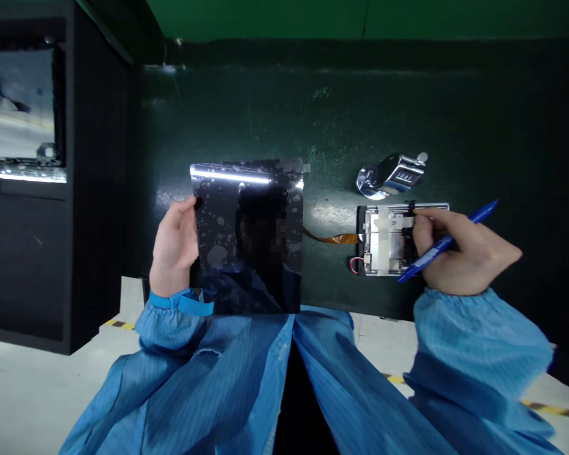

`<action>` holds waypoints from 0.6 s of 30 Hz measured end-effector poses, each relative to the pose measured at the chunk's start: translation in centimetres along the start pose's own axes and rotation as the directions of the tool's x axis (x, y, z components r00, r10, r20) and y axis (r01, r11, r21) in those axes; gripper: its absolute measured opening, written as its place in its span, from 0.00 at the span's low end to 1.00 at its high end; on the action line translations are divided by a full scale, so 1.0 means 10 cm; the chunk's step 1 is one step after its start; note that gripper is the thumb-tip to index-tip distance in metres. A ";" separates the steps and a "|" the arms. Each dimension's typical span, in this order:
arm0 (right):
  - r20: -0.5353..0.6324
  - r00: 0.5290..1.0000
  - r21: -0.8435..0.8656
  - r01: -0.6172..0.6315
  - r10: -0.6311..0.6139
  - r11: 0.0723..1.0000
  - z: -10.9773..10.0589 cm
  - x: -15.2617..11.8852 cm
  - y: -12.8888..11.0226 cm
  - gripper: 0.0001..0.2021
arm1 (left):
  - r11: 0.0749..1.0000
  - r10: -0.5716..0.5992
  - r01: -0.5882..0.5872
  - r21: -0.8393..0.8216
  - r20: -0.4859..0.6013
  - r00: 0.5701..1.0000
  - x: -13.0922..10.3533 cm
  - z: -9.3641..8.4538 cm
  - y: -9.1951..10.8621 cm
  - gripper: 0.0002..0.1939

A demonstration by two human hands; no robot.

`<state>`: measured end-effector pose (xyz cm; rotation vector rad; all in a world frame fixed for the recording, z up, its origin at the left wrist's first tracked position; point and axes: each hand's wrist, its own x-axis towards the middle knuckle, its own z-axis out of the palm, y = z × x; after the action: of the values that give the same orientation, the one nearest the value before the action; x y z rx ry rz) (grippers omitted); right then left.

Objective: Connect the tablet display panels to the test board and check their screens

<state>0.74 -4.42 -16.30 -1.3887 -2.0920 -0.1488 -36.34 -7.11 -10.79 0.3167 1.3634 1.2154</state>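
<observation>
My left hand (174,246) grips the left edge of a glossy black display panel (218,221), thumb at the edge. Bubbles show under the film on its face, which mirrors a lamp. An orange flat cable (329,238) runs from the panel's right side to a small electronic assembly (393,246) with metal plates, pale tape and a red wire loop. My right hand (469,249) has a blue marker pen (431,254) tucked slantwise in its fingers. Its thumb and index finger pinch at the assembly's upper right part; what lies between the tips is hidden.
A chrome tally counter (393,175) lies just above the assembly on the dark green work surface (265,107). At left stands a black rack (95,177) with a framed panel (19,101) in its upper compartment. Pale floor with yellow-black tape (554,409) shows below the table edge.
</observation>
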 end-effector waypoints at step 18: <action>0.041 0.997 -0.020 -0.065 0.066 0.998 -0.02 -0.02 0.00 0.11 | 0.999 0.005 -0.006 -0.038 -0.020 1.000 -0.02 0.04 0.02 0.18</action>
<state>0.84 -4.63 -16.26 -1.4813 -2.0806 -0.1136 -36.06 -7.02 -10.48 0.2824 1.3559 1.2502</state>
